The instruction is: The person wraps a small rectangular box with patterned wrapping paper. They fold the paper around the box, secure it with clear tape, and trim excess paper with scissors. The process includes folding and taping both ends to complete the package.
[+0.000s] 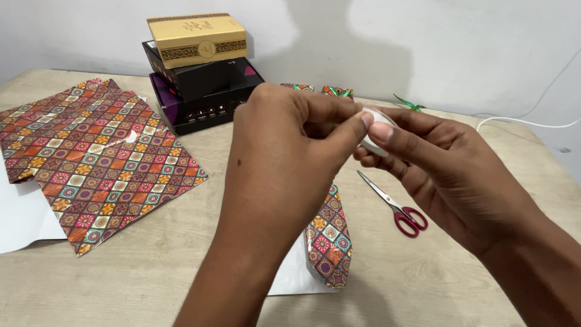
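Note:
My right hand [423, 163] holds a small white tape roll [376, 124] between thumb and fingers, raised above the table. My left hand [284, 151] meets it from the left, its thumb and forefinger pinching at the roll's edge. Below my hands lies a partly wrapped object [328, 239] in patterned orange and red paper, mostly hidden by my left forearm. Red-handled scissors [396, 206] lie shut on the wooden table [151, 278], just under my right hand.
Sheets of patterned wrapping paper [97, 157] are spread at the left. A stack of three boxes [200, 66], gold on black, stands at the back. Small wrapped parcels [327, 91], a green ribbon [408, 104] and a white cable [526, 123] lie near the wall.

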